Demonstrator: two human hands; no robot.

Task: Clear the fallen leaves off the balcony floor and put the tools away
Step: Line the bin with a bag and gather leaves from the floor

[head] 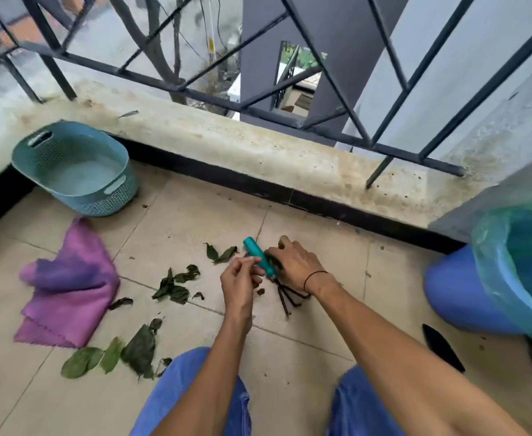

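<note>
A small hand rake with a teal handle [258, 256] and black prongs [286, 297] is held over the tiled floor at the middle. My left hand [239, 278] pinches the lower part of the handle. My right hand [296, 265] curls over dark leaves beside the handle, above the prongs. Fallen green leaves lie scattered on the tiles: a cluster [176, 284] left of my hands, a pair [220, 253] further back, and bigger ones [116, 354] near my left knee.
A teal plastic basket [116, 196] stands at the back left by the low ledge. A purple cloth [69, 287] lies crumpled in front of it. At the right stands a blue bin [453, 294] lined with a green bag [491, 272]. A dark trowel blade [441, 347] lies near it.
</note>
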